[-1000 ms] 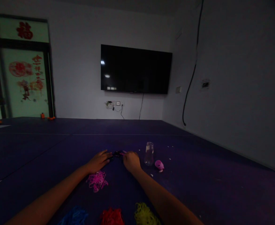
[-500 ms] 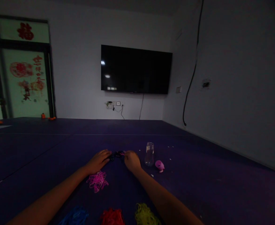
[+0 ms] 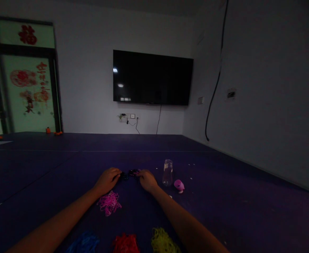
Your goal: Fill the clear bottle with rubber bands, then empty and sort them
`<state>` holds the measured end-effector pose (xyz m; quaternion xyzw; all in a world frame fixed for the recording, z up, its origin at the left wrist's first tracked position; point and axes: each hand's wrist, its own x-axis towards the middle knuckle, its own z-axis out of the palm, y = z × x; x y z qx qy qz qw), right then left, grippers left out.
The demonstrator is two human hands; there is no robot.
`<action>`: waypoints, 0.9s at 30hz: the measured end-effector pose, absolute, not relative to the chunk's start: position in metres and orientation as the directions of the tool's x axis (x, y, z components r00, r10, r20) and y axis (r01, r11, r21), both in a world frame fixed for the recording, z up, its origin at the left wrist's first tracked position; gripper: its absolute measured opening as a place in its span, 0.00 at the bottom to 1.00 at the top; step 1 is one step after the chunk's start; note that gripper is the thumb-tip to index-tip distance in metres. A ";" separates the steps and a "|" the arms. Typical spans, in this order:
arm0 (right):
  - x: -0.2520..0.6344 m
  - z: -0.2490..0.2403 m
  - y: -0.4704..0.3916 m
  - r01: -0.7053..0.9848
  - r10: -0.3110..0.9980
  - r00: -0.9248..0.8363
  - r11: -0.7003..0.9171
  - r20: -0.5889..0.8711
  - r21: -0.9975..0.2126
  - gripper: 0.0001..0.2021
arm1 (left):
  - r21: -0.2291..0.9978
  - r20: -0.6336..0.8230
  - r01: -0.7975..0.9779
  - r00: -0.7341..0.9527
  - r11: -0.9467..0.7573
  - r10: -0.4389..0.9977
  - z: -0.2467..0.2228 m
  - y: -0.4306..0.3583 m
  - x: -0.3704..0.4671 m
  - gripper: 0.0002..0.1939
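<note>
A small heap of dark rubber bands (image 3: 132, 172) with some pink strands lies on the table between my hands, with a gap near its middle. My left hand (image 3: 108, 181) rests at its left end, fingers bent and drawn together on the dark bands. At the right end, my right hand (image 3: 147, 180) has its fingers closed against the dark and pink strands. Exactly what lies between the fingertips is too dark and small to make out. A loose pile of pink rubber bands (image 3: 109, 203) lies just below my left wrist.
Blue (image 3: 84, 243), red (image 3: 126, 244) and yellow bands (image 3: 165, 241) lie in piles at the near edge. A clear bottle (image 3: 167, 174) stands right of my right hand, beside a pink cap (image 3: 179, 185). White scraps dot the purple table (image 3: 223, 211). A wall television (image 3: 153, 77) hangs behind.
My left hand has shifted slightly left, its fingers going from stretched out to bent in. The dark heap shows a wider gap. My right hand has barely moved.
</note>
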<state>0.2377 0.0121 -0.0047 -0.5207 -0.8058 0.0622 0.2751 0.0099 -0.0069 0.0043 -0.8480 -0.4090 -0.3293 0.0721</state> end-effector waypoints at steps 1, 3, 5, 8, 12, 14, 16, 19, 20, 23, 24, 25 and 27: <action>0.238 -0.005 0.012 0.809 0.875 -0.307 0.447 0.374 -0.382 0.19 | 0.146 0.620 0.747 0.442 -0.649 0.648 0.005 -0.007 0.010 0.15; 0.238 -0.005 0.012 0.818 0.879 -0.303 0.438 0.369 -0.372 0.19 | 0.142 0.620 0.751 0.441 -0.645 0.649 0.005 -0.008 0.010 0.15; 0.238 -0.006 0.012 0.826 0.883 -0.292 0.427 0.368 -0.368 0.19 | 0.137 0.623 0.749 0.443 -0.648 0.645 0.005 -0.007 0.010 0.14; 0.239 -0.007 0.013 0.831 0.888 -0.271 0.411 0.372 -0.375 0.19 | 0.129 0.631 0.746 0.447 -0.654 0.634 0.003 -0.005 0.009 0.13; 0.239 -0.008 0.015 0.817 0.888 -0.237 0.402 0.394 -0.413 0.20 | 0.128 0.635 0.750 0.440 -0.649 0.634 0.000 -0.002 0.007 0.13; 0.239 -0.008 0.016 0.801 0.886 -0.218 0.402 0.409 -0.443 0.20 | 0.136 0.630 0.752 0.437 -0.645 0.642 0.000 -0.001 0.006 0.14; 0.240 -0.008 0.017 0.780 0.884 -0.198 0.404 0.424 -0.477 0.20 | 0.145 0.623 0.753 0.435 -0.642 0.650 0.000 -0.001 0.005 0.14; 0.240 -0.007 0.018 0.743 0.878 -0.173 0.414 0.445 -0.526 0.20 | 0.153 0.618 0.756 0.429 -0.637 0.658 0.001 -0.001 0.005 0.13; 0.240 -0.007 0.018 0.731 0.877 -0.167 0.418 0.451 -0.540 0.19 | 0.155 0.620 0.756 0.427 -0.636 0.659 0.001 -0.001 0.005 0.12; 0.241 -0.005 0.018 0.697 0.874 -0.152 0.426 0.462 -0.577 0.17 | 0.162 0.624 0.753 0.423 -0.638 0.657 0.001 -0.003 0.006 0.10; 0.241 -0.005 0.018 0.687 0.874 -0.148 0.428 0.463 -0.587 0.17 | 0.170 0.626 0.750 0.419 -0.639 0.658 0.001 -0.004 0.006 0.10; 0.241 -0.005 0.018 0.677 0.873 -0.147 0.432 0.465 -0.596 0.17 | 0.180 0.628 0.747 0.413 -0.640 0.659 0.001 -0.004 0.006 0.10; 0.241 -0.003 0.017 0.653 0.870 -0.153 0.446 0.470 -0.613 0.17 | 0.208 0.633 0.738 0.399 -0.642 0.663 0.001 -0.006 0.007 0.11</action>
